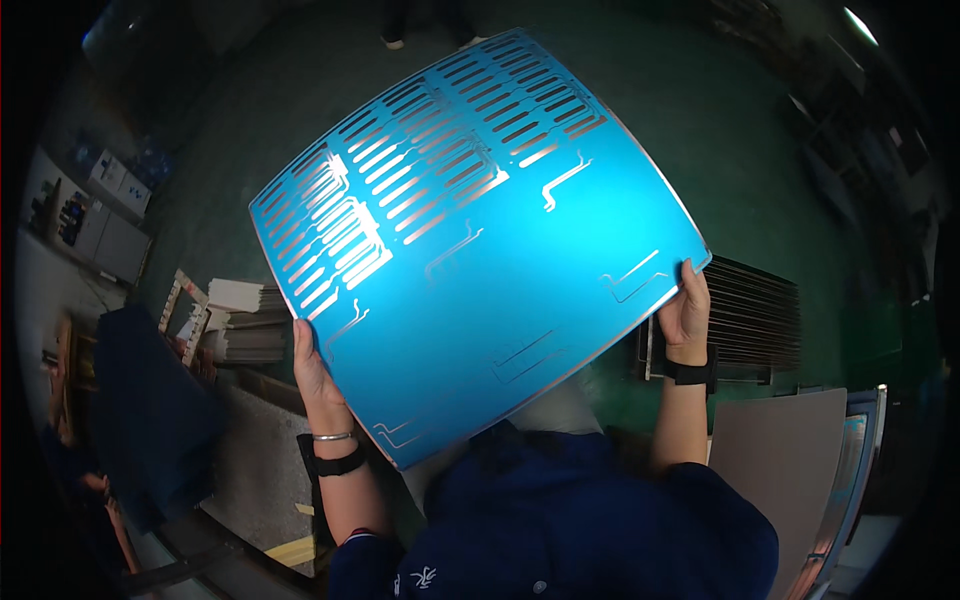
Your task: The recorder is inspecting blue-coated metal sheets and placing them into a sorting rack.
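Observation:
A large blue panel with shiny copper-coloured slots and traces is held up in front of me, tilted and turned, catching bright glare near its left side. My left hand grips its left edge, thumb on the face and fingers hidden behind. On the lower right edge, close to the corner, my right hand holds the panel with its thumb at the rim. Dark bands circle both wrists, and a silver bangle is on the left one.
To the right stands a slotted rack, with a grey board and other panels leaning nearer. A grey block-like surface and stacked sheets lie left. Another person's feet show beyond the panel; another person's arm is lower left.

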Demonstrator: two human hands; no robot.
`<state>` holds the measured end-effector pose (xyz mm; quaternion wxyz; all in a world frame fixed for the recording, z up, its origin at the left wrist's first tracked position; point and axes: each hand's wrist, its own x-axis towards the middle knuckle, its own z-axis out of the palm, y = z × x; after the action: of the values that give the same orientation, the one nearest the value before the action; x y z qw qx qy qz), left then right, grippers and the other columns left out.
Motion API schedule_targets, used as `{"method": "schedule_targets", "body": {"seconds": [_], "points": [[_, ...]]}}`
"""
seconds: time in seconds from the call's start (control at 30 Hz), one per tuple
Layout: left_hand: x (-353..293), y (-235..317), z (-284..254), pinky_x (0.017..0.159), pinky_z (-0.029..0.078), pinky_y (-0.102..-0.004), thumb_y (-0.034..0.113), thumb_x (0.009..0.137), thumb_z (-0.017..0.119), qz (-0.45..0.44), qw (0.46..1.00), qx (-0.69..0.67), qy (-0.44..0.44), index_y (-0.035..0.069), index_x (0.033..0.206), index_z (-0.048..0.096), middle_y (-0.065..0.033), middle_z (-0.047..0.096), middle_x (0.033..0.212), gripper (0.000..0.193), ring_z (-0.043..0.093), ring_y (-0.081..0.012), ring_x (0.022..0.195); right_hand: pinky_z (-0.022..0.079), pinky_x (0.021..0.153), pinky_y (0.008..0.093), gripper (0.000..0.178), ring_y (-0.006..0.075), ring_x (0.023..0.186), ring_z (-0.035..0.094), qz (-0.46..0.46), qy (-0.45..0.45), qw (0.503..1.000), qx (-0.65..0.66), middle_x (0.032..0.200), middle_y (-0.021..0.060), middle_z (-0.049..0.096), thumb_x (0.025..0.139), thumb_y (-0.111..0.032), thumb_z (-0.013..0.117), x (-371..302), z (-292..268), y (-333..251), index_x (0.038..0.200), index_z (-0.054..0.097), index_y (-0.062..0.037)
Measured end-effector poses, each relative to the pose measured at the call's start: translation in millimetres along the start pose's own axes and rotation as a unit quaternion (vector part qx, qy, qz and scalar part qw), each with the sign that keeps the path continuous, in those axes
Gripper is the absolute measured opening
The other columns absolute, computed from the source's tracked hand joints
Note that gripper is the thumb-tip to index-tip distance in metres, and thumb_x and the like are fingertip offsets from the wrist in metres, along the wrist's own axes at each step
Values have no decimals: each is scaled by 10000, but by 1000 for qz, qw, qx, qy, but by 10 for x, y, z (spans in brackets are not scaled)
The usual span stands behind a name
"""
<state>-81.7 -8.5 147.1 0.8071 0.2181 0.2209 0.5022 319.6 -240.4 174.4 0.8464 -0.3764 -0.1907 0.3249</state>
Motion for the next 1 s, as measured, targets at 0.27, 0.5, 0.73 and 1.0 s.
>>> {"method": "schedule_targets", "body": {"seconds": [0.27, 0.5, 0.73, 1.0], "points": [[-37, 3, -289, 849, 536, -403, 241, 982, 429, 36, 999, -9, 20, 82, 1331, 394, -118, 534, 1216, 385, 577, -243, 1053, 440, 959, 380, 560, 232, 1148, 513, 5, -20, 1000, 3, 1274, 141, 494, 891, -189, 598, -50, 109, -28, 1340, 341, 27], [-179, -53, -94, 854, 543, -399, 249, 980, 425, 73, 997, 5, -26, 109, 1390, 294, -119, 506, 1243, 452, 568, -245, 1071, 443, 938, 375, 501, 224, 1151, 500, 10, -19, 999, 32, 1265, 110, 502, 895, -139, 581, -143, 15, 8, 1334, 377, -11], [-196, -21, -60, 935, 485, -446, 258, 964, 457, 94, 995, -16, -40, 158, 1445, 209, -131, 432, 1334, 550, 496, -269, 1173, 407, 980, 372, 564, 224, 1171, 483, 38, -34, 998, 46, 1288, 92, 481, 885, -141, 596, -111, -96, 111, 1370, 327, -37], [-278, 47, -14, 896, 514, -437, 266, 923, 540, 113, 992, 22, -55, 167, 1455, 172, -126, 433, 1334, 654, 517, -277, 1149, 411, 986, 412, 518, 244, 1180, 483, 32, -33, 998, 46, 1292, 90, 486, 902, -192, 586, -47, -214, 281, 1350, 366, -54]]}}
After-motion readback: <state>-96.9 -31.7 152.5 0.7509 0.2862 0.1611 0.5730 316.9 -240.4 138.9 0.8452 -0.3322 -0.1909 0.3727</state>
